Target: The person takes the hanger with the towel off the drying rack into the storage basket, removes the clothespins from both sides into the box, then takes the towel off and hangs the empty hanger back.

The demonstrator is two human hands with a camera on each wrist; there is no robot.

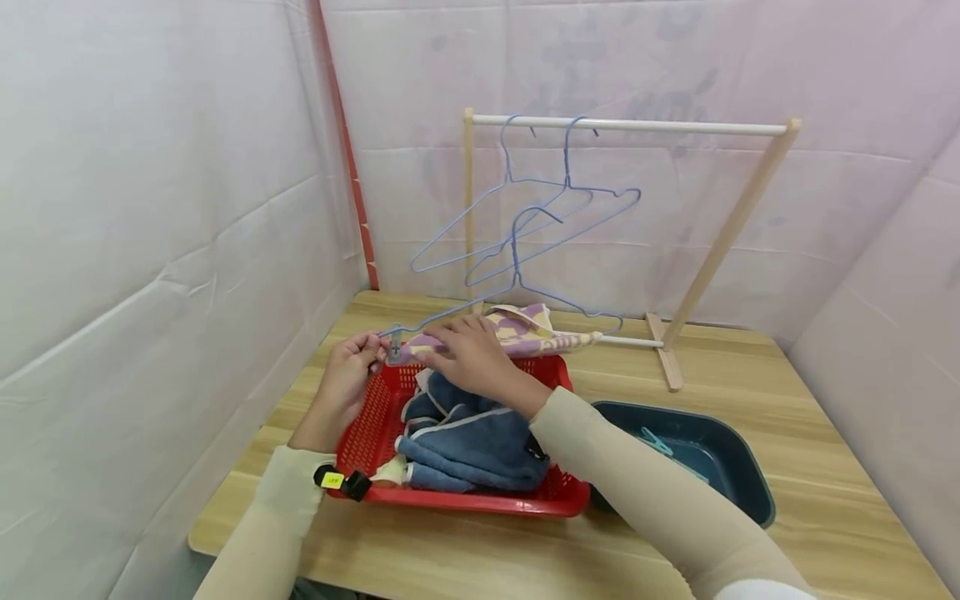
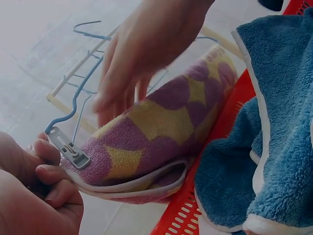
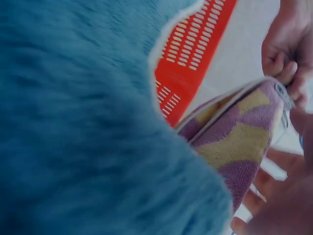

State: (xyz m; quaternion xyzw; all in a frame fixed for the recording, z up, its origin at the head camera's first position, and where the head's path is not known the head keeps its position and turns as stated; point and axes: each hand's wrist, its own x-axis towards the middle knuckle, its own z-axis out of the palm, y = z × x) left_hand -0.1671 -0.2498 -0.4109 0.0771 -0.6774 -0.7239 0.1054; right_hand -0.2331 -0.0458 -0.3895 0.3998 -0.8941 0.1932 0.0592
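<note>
A: From the head camera, where's the cloth?

B: The purple-and-yellow towel [image 1: 517, 332] lies along the far rim of the red basket [image 1: 375, 425], draped on a blue wire hanger [image 1: 517, 287]. Its long axis runs left to right, one end at the left hand [image 1: 347, 377], the other pointing toward the wooden rack [image 1: 720, 242]. The right hand [image 1: 472, 357] rests on top, fingers fairly straight.

A: And the left wrist view?

B: The left hand [image 2: 36, 193] pinches the metal clip [image 2: 69, 149] at the towel's [image 2: 156, 132] near end between thumb and fingers. The towel stretches away up and to the right, over the basket's edge [image 2: 195, 196]. The right hand [image 2: 142, 54] lies flat over it, fingers extended. A blue towel [image 2: 274, 132] sits in the basket just beside.

A: Right wrist?

B: Mostly blurred blue towel [image 3: 83, 127]. The patterned towel [image 3: 239, 142] is folded, its end pointing up-right to the clip [image 3: 282, 93], which the left hand [image 3: 288, 49] grips.
</note>
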